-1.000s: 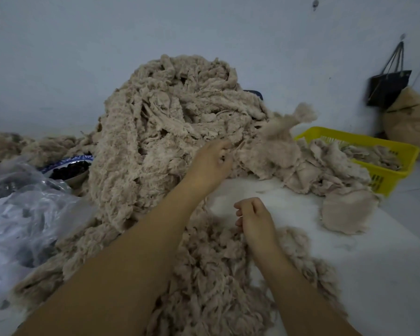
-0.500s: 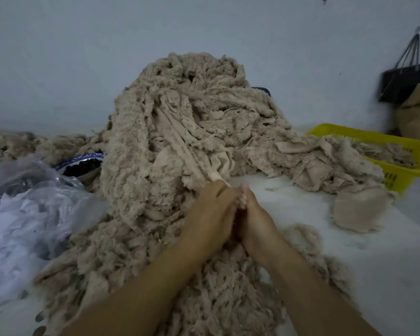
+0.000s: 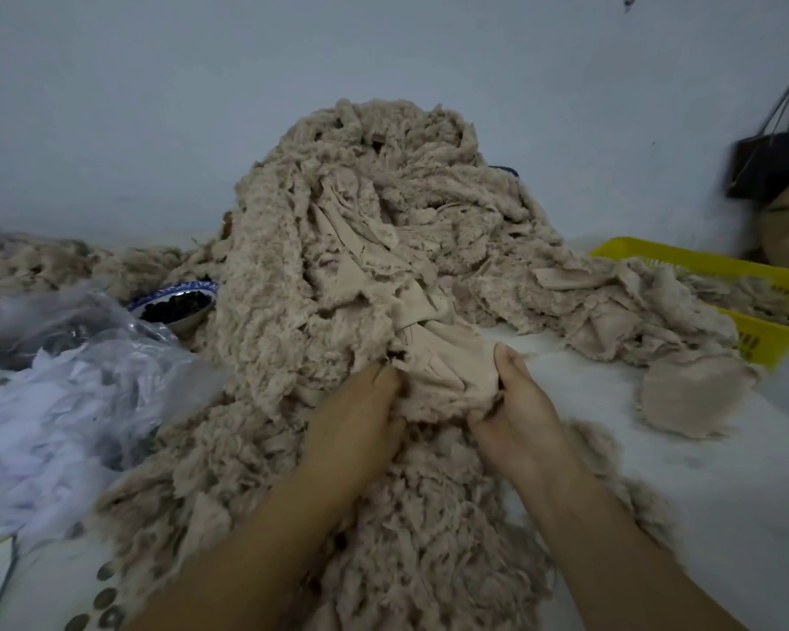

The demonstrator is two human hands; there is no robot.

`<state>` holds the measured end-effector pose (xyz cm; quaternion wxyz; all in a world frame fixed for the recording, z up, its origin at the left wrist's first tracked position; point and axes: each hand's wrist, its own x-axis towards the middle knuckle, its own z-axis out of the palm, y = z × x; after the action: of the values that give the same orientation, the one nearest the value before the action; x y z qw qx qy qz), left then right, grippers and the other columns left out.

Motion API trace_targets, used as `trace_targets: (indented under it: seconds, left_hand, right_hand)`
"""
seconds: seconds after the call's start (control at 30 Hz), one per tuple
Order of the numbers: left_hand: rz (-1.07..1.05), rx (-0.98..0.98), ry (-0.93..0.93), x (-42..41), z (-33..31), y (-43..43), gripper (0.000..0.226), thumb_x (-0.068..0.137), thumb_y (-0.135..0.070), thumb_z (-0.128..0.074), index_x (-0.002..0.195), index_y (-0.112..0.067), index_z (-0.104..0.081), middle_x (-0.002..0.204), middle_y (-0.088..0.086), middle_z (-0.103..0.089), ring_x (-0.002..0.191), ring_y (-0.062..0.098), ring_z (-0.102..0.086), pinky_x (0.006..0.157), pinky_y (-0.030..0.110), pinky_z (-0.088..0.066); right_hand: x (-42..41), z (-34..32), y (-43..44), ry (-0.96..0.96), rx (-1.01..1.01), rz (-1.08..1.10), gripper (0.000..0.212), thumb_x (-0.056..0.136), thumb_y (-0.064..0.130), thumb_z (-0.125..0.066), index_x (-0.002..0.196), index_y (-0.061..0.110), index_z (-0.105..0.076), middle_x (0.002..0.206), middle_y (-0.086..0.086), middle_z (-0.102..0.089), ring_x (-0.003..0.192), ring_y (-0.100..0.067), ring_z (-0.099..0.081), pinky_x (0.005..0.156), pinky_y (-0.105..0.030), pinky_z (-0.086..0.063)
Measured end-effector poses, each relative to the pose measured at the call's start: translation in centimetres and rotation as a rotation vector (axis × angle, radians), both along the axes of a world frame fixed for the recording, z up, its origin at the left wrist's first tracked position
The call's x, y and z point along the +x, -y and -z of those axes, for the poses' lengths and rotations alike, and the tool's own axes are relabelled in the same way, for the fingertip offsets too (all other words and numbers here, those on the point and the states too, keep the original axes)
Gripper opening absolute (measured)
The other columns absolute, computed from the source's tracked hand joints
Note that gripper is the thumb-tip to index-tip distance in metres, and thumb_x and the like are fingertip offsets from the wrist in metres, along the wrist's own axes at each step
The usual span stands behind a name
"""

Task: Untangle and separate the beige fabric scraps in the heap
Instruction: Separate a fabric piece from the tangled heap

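Both hands grasp one beige scrap at heap base, frame centre: left hand at its 9 o'clock edge, right hand at 3 o'clock. Yellow basket at 3 o'clock.

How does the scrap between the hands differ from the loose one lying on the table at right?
The held scrap is gripped by the left hand and right hand, bunched and joined to the heap; the loose scrap lies flat, untouched, on the white table. Both are beige with frayed edges.
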<state>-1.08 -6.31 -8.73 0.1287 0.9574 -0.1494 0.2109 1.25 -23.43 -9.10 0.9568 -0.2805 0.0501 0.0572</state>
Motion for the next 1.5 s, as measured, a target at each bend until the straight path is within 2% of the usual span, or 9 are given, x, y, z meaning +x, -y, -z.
trace_targets:
  seconds: [0.2, 0.37, 0.57, 0.73, 0.9, 1.1, 1.27, 1.4, 1.5]
  left_hand:
    - [-0.042, -0.617, 0.002, 2.0, -2.4, -0.1, 0.018, 0.090, -0.011, -0.057, 0.079, -0.024, -0.052, 0.076, -0.005, -0.054, 0.068, 0.015, -0.049, 0.056, 0.033, -0.036]
    - [0.194, -0.905, -0.089, 0.2, -2.7, 2.0, 0.047, 0.096, -0.006, -0.058, 0.070, -0.043, -0.066, 0.082, -0.008, -0.062, 0.075, -0.002, -0.057, 0.066, 0.012, -0.046]
    - [0.161, -0.077, -0.611, -1.3, -0.1, -1.5, 0.026, 0.096, -0.033, -0.061, 0.072, -0.027, -0.051, 0.064, -0.012, -0.050, 0.056, -0.002, -0.046, 0.056, 0.022, -0.037]
    - [0.158, -0.669, -0.728, -0.6, -3.3, -0.6, 0.049, 0.072, -0.088, -0.043, 0.074, -0.049, -0.072, 0.073, -0.043, -0.061, 0.069, -0.026, -0.055, 0.060, 0.001, -0.041]
    - [0.148, -1.192, -0.863, 1.6, -3.6, 2.9, 0.037, 0.095, -0.041, -0.064, 0.124, -0.019, -0.069, 0.119, -0.003, -0.072, 0.111, 0.008, -0.066, 0.096, 0.025, -0.051]
    - [-0.028, -1.808, -0.838, 3.9, -4.4, 3.4, 0.028, 0.096, -0.024, -0.064, 0.115, -0.004, -0.070, 0.103, 0.011, -0.074, 0.095, 0.023, -0.069, 0.073, 0.032, -0.056]
    - [-0.028, -2.070, -0.769, 5.9, -5.8, 2.5, 0.021, 0.101, -0.022, -0.056, 0.091, -0.006, -0.067, 0.075, 0.008, -0.068, 0.070, 0.019, -0.061, 0.061, 0.030, -0.050]
    - [-0.050, -2.275, -0.591, 8.6, -6.7, 0.2, 0.038, 0.102, -0.013, -0.049, 0.064, -0.016, -0.044, 0.044, -0.004, -0.038, 0.040, 0.007, -0.032, 0.041, 0.015, -0.034]
    - [-0.089, -2.361, -0.492, 9.8, -6.7, -2.0, 0.028, 0.103, -0.015, -0.049, 0.076, -0.012, -0.056, 0.070, 0.003, -0.056, 0.065, 0.013, -0.051, 0.073, 0.022, -0.052]
  right_hand:
    - [-0.5, -0.6, -0.1, 0.053, -0.121, -0.267, 0.050, 0.107, 0.039, -0.033, 0.124, 0.007, -0.068, 0.124, -0.014, -0.069, 0.114, -0.025, -0.067, 0.082, -0.034, -0.060]
    - [0.2, 0.7, -0.1, 0.053, -0.706, -0.131, 0.028, 0.101, 0.020, -0.050, 0.119, 0.008, -0.067, 0.110, -0.015, -0.072, 0.095, -0.028, -0.070, 0.083, -0.043, -0.058]
    - [1.1, -0.2, 3.3, -0.107, -0.133, 0.126, 0.031, 0.101, 0.038, -0.052, 0.124, 0.018, -0.060, 0.106, -0.008, -0.076, 0.088, -0.023, -0.075, 0.060, -0.037, -0.060]
    - [0.0, -0.4, 1.1, -0.013, -0.218, -0.082, 0.047, 0.097, 0.039, -0.055, 0.134, 0.011, -0.056, 0.123, -0.014, -0.069, 0.111, -0.027, -0.068, 0.086, -0.040, -0.059]
    - [-1.1, -0.4, -0.5, 0.159, -0.292, -0.181, 0.053, 0.097, 0.037, -0.051, 0.134, 0.000, -0.056, 0.130, -0.018, -0.064, 0.123, -0.027, -0.061, 0.110, -0.042, -0.042]
    - [-1.4, 0.2, -0.7, 0.225, -0.706, -0.284, 0.055, 0.082, 0.049, -0.064, 0.129, 0.020, -0.062, 0.117, 0.000, -0.073, 0.110, -0.015, -0.069, 0.090, -0.029, -0.055]
    - [-1.7, -0.2, -0.5, 0.237, -0.705, -0.349, 0.055, 0.080, 0.049, -0.068, 0.107, 0.002, -0.062, 0.063, -0.006, -0.059, 0.048, -0.015, -0.053, 0.047, -0.022, -0.043]
    - [-1.4, -0.2, 0.2, 0.191, -0.633, -0.287, 0.046, 0.079, 0.045, -0.070, 0.109, 0.010, -0.074, 0.108, -0.020, -0.069, 0.091, -0.029, -0.063, 0.083, -0.036, -0.048]
    - [-1.4, -0.6, 0.7, 0.187, -0.405, -0.289, 0.034, 0.085, 0.037, -0.065, 0.107, 0.014, -0.077, 0.114, -0.017, -0.072, 0.093, -0.023, -0.072, 0.074, -0.031, -0.059]
